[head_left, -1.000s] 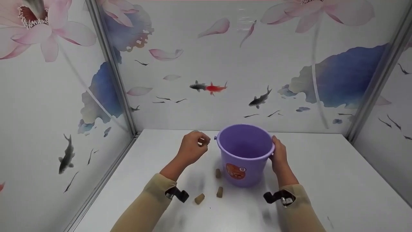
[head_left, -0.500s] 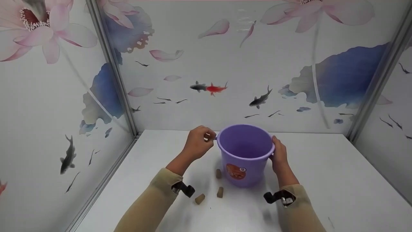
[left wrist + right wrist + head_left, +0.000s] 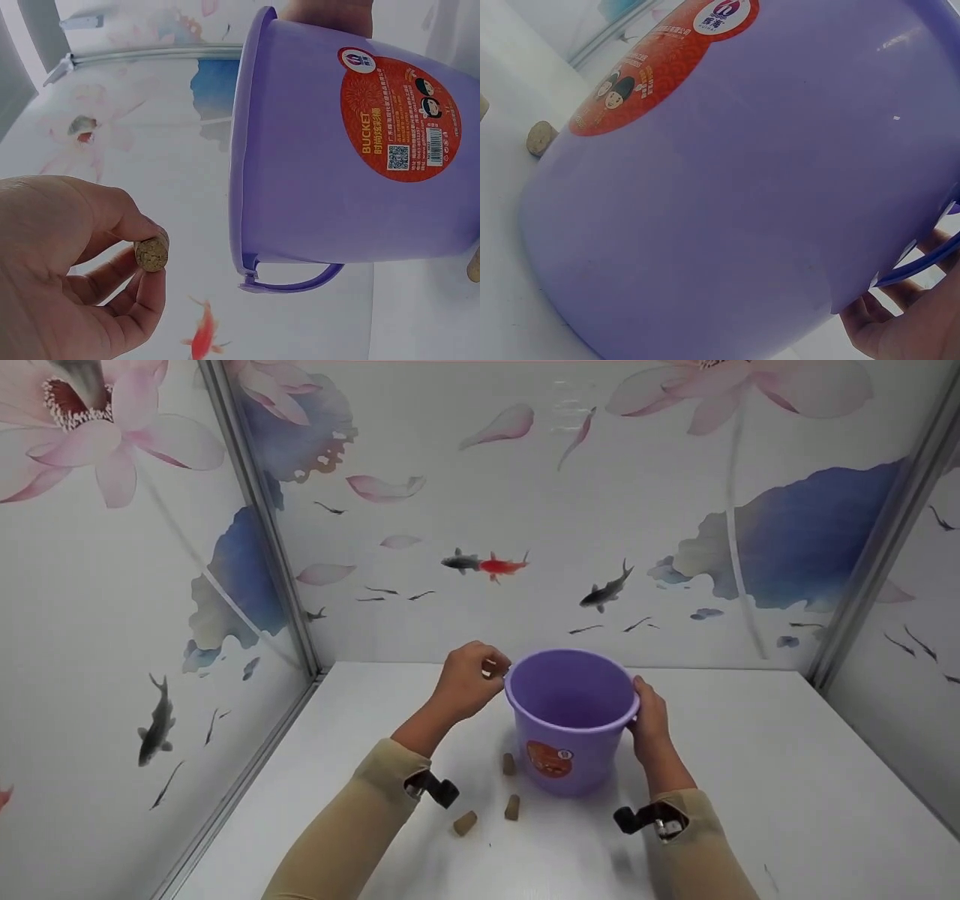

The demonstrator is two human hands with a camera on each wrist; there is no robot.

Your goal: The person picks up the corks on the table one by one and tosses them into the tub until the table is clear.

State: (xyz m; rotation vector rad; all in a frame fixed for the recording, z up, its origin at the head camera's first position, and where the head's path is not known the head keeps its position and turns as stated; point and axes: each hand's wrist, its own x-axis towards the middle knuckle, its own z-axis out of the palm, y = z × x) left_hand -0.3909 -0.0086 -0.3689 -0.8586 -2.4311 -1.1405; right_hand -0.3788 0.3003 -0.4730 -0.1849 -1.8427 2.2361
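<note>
A purple bucket [image 3: 570, 761] with a red label stands upright on the white table. My left hand [image 3: 466, 679] is beside its left rim. In the left wrist view, the thumb and fingers of that hand pinch a small brown cork [image 3: 151, 255], its round end showing. The head view hides this cork behind the hand. On the bucket's far right side, my right hand [image 3: 651, 720] grips the wall just under the rim. Its fingers reach past the bucket's handle [image 3: 922, 262] in the right wrist view.
Three more corks lie on the table: one cork [image 3: 508, 764] close to the bucket's left foot, another cork [image 3: 512, 808] nearer me, and a tilted cork [image 3: 465, 823] left of that. Printed panels [image 3: 465, 615] wall in the table [image 3: 750, 780] at the back and sides.
My left hand has moved right and slightly up, from a short way off to close by the bucket's rim. The right hand and the bucket have stayed put.
</note>
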